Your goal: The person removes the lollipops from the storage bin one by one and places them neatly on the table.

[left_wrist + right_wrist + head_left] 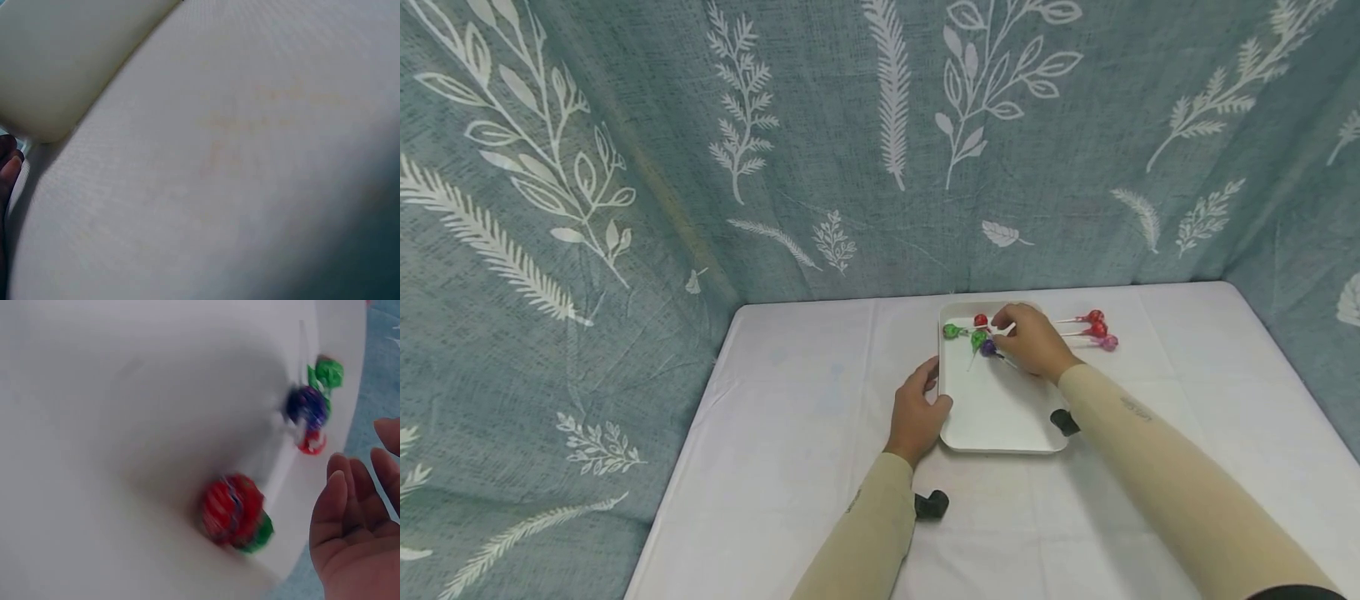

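A white tray [1000,417] lies on the table with several wrapped lollipops in its far part. Among them are a red lollipop [981,320], a green lollipop [951,331] and a purple lollipop [988,347]. My left hand [917,412] holds the tray's left side, thumb over the rim and fingers along the outer wall. Over the tray's far right, my right hand [1033,337] hovers near the lollipops. Its fingers stand apart with nothing seen between them in the right wrist view, where a red lollipop [228,509] appears nearby, blurred.
Right of the tray, two red lollipops and a pink lollipop [1109,342] lie with sticks toward it. The white tablecloth [790,433] surrounds the tray. A leaf-patterned teal curtain [820,150] hangs behind and at both sides.
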Demonstrator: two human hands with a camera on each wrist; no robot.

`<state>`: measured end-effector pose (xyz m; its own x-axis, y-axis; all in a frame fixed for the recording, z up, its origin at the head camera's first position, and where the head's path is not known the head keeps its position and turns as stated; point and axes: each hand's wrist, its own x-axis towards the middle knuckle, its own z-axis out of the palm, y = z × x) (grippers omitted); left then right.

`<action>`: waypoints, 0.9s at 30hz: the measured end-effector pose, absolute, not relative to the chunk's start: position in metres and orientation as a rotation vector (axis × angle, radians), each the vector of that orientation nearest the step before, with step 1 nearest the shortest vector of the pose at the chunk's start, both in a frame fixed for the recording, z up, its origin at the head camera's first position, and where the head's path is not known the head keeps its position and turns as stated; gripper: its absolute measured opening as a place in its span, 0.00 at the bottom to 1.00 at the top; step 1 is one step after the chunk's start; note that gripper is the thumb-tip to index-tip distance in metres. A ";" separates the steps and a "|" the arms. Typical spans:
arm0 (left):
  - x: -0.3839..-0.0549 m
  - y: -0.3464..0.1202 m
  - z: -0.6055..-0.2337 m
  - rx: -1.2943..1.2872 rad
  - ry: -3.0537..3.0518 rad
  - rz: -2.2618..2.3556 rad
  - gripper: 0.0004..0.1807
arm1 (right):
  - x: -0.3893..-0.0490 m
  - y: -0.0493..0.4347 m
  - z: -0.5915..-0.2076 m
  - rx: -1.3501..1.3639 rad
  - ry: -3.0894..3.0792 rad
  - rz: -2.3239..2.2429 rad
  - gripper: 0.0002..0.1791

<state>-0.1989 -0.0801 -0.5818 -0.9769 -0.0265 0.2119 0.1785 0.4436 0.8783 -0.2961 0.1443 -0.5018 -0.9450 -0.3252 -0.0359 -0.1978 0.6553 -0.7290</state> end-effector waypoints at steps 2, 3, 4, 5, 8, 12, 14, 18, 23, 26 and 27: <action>-0.198 -0.081 -0.582 -0.131 -2.508 -1.552 0.36 | -0.296 0.142 -0.508 -0.407 2.697 -1.159 0.15; -0.198 -0.081 -0.582 -0.131 -2.512 -1.552 0.36 | -0.296 0.140 -0.511 -0.394 2.694 -1.155 0.15; -0.198 -0.081 -0.582 -0.133 -2.513 -1.554 0.36 | -0.296 0.139 -0.515 -0.384 2.691 -1.157 0.15; -0.197 -0.081 -0.582 -0.136 -2.515 -1.556 0.36 | -0.295 0.138 -0.518 -0.382 2.691 -1.157 0.15; -0.197 -0.081 -0.582 -0.141 -2.513 -1.559 0.36 | -0.294 0.135 -0.526 -0.382 2.692 -1.170 0.14; -0.196 -0.082 -0.582 -0.153 -2.508 -1.568 0.36 | -0.289 0.131 -0.533 -0.383 2.703 -1.184 0.14; -0.196 -0.082 -0.582 -0.159 -2.509 -1.570 0.36 | -0.287 0.130 -0.536 -0.379 2.718 -1.182 0.14; -0.195 -0.083 -0.582 -0.167 -2.513 -1.568 0.36 | -0.284 0.129 -0.542 -0.399 2.768 -1.156 0.13; -0.194 -0.086 -0.582 -0.163 -2.518 -1.566 0.36 | -0.282 0.128 -0.545 -0.447 2.800 -1.117 0.16; -0.194 -0.087 -0.583 -0.171 -2.509 -1.560 0.36 | -0.282 0.128 -0.546 -0.441 2.795 -1.108 0.16; -0.194 -0.087 -0.584 -0.176 -2.504 -1.558 0.36 | -0.282 0.128 -0.546 -0.434 2.792 -1.109 0.15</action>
<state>-0.1941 -0.0869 -0.5839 -0.9755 0.0020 0.2201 0.1984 0.4413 0.8752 -0.2817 0.1278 -0.5459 -0.9536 -0.3010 0.0072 -0.2239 0.6928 -0.6855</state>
